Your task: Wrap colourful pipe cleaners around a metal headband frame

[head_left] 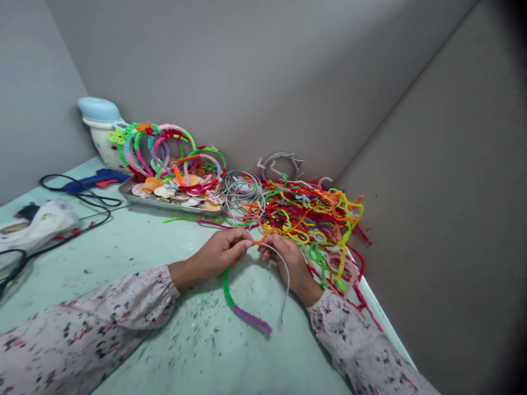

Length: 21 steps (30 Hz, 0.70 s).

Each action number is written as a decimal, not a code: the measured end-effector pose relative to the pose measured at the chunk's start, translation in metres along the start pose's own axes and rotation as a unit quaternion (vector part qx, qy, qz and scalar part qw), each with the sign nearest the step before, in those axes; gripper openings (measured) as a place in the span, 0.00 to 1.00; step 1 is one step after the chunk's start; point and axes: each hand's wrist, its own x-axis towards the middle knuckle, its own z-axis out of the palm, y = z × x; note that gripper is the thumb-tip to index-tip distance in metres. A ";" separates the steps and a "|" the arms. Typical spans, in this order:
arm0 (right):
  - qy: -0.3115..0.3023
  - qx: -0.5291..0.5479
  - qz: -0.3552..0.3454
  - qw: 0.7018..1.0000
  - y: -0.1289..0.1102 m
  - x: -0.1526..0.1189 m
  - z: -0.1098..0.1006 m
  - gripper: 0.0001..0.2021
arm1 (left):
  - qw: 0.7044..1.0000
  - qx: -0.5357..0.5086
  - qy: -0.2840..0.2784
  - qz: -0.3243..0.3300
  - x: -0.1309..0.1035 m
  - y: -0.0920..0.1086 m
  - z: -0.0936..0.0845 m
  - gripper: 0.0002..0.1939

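Note:
Pinched around a curved wire hoop (287, 272) is my left hand (224, 251), near the middle of the table. Below that hand the hoop is wrapped in green and then purple fuzzy pipe cleaner (247, 316). The other end, on the right, is bare grey wire. An orange pipe cleaner (258, 242) crosses between my hands at the top of the hoop. My right hand (287, 259) has its fingers closed on the orange strand, beside the bare wire. The fingertips partly hide the strand.
A metal tray (168, 206) of shells and colourful wrapped hoops stands at the back left. Wire coils (244, 195) lie beside a tangled pipe-cleaner pile (313, 211). A blue glue gun (96, 180), black cable (93, 226), plastic bag (45, 227) and lidded container (105, 137) are left.

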 end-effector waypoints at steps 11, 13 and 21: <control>-0.004 -0.081 0.006 0.997 -0.013 -0.001 0.001 0.12 | 0.993 0.115 0.006 0.029 -0.002 0.005 -0.001 0.13; 0.005 -0.090 0.006 0.996 -0.013 -0.001 0.002 0.12 | 0.992 0.119 0.009 0.030 -0.001 0.005 -0.001 0.13; 0.010 -0.100 0.013 0.995 -0.015 -0.002 0.003 0.10 | 0.985 0.164 0.017 0.041 0.001 0.000 -0.002 0.13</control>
